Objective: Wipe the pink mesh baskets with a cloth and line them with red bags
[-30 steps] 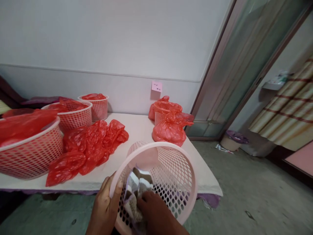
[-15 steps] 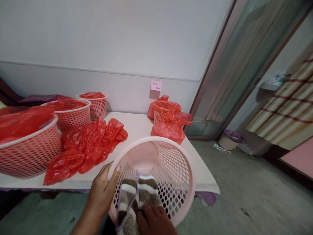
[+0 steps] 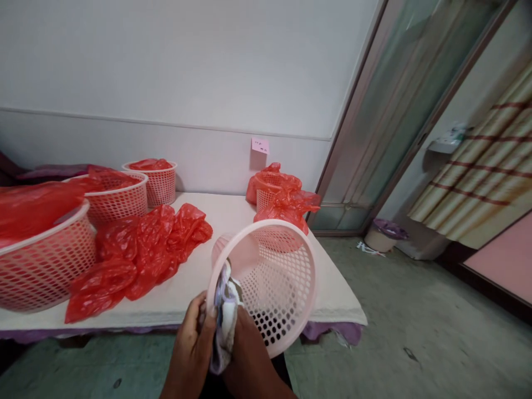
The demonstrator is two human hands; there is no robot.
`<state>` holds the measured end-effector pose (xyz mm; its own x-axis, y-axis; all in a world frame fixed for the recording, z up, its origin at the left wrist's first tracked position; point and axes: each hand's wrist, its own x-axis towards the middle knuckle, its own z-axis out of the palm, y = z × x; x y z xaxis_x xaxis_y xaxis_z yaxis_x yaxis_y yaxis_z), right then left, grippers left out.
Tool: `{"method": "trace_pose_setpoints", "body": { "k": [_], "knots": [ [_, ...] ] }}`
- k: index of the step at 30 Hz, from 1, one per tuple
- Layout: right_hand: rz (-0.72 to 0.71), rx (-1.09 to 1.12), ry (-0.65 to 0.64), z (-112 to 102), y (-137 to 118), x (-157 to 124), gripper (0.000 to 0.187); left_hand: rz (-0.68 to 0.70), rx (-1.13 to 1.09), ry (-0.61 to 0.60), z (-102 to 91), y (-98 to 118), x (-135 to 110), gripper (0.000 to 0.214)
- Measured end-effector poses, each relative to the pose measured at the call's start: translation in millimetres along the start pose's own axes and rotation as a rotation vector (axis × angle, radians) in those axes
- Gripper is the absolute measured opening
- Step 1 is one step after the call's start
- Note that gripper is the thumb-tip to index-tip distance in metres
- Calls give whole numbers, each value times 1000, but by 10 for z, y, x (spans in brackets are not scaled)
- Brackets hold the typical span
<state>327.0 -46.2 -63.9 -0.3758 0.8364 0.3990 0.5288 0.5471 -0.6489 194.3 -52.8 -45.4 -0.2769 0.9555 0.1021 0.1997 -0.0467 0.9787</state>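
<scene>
A pink perforated plastic basket (image 3: 286, 277) is tipped on its side, its round mouth facing me, in front of the white-covered table. My left hand (image 3: 191, 338) is closed on the left part of its rim, fingers outside and thumb at the front. My right hand (image 3: 249, 343) reaches into the mouth beside it, closed on a striped cloth (image 3: 226, 327) in brown, white and purple. The cloth is folded against the inner left wall and hangs out over the rim. My right fingertips are hidden behind the cloth and my wrist.
Red plastic bags (image 3: 145, 255) lie crumpled on the table (image 3: 332, 293). Several bag-lined pink baskets (image 3: 50, 260) stand at the left. More red bags (image 3: 282, 199) surround a small basket at the back right. A waste bin (image 3: 380, 238) stands on the floor (image 3: 399, 310) by the glass door.
The basket has turned and tilted, its mouth shifting slightly left and up. My right hand has moved left with the cloth, bunching it against the rim near my left hand.
</scene>
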Motion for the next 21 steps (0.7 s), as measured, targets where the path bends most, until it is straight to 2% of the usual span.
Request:
{"method": "trace_pose_setpoints", "body": {
  "k": [3,5,8,11,14,17,21],
  "knots": [
    [-49,125,-50,-31,-4,110,48,21,31,-27,4,-138,-59,51],
    [-48,97,-82,37,114,140,47,79,74,-58,-21,-176,-54,46],
    [22,-182,-167,206,420,207,47,198,123,-67,-34,-164,-46,39],
    [131,-497,-261,336,774,343,39,294,159,-32,-38,-139,-54,36],
    [193,-563,-264,376,1034,502,33,352,209,-55,-76,-167,-61,34],
    [216,-558,-248,387,1113,596,32,390,240,-115,-120,-223,-57,35],
    [186,-514,-273,406,1046,581,31,406,265,-87,-133,-218,-31,32]
  ]
}}
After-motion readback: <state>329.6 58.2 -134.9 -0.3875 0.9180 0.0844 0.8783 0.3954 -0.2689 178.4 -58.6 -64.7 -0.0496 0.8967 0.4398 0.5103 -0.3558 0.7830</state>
